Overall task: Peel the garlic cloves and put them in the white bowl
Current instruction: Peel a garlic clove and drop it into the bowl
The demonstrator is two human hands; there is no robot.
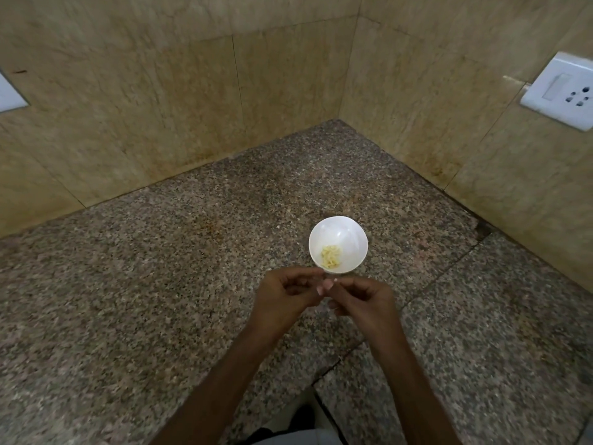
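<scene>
Garlic cloves (331,256): a small heap of pale yellow peeled pieces lies in the bottom of the white bowl (351,242), on the side nearest you.
Bowl position: it stands upright on the countertop (160,284), just beyond your fingers, which cover part of its near rim.
Your left hand (285,292): you hold it above the counter just in front of the bowl, fingers curled in and drawn toward your right hand (365,300).
Your right hand: its fingers are curled the same way, and its fingertips (322,289) meet those of the left.
Grip: both hands close to a pinch where they meet, but the spot is blurred. I cannot tell whether you have a clove, a scrap of skin or nothing between the fingers.
Counter surface: speckled brown granite, with a dark seam running diagonally past your right hand.
Walls (192,91): beige stone tiles meet in a corner behind the bowl.
Socket plate (564,91): white, with a switch, on the right wall, well apart from the bowl.
Second white plate (9,94): at the left edge, only partly in view.
</scene>
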